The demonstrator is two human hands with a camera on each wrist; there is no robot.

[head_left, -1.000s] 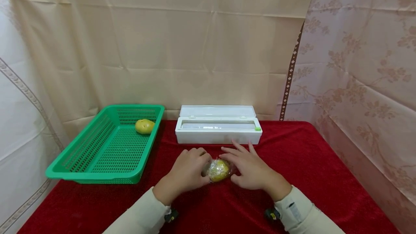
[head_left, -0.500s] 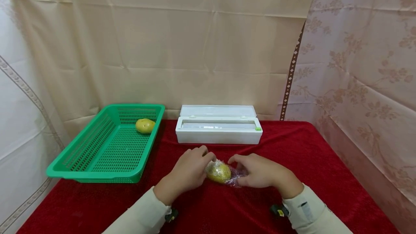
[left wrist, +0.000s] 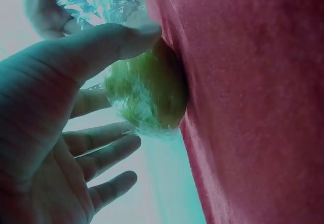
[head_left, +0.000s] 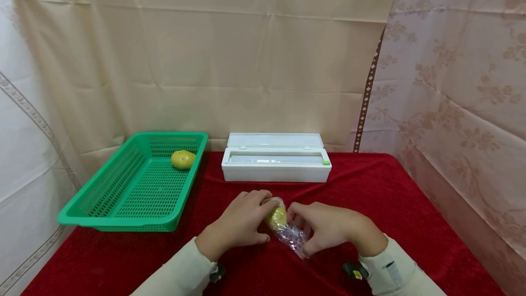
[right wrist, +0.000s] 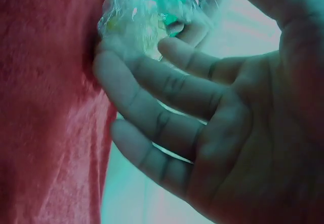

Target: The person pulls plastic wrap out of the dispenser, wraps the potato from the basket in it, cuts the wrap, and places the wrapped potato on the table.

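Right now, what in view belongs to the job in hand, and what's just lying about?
In the job:
left hand, right hand
wrapped potato between them
clear film
likely: white box, lid open; green basket; second potato

Just there:
red cloth
beige curtain
floral curtain

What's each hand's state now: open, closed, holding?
Left hand: open, touching the wrapped potato.
Right hand: at the clear film; whether it's gripping can't be told.

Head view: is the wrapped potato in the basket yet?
No, the wrapped potato is between the left hand and right hand, outside the basket.
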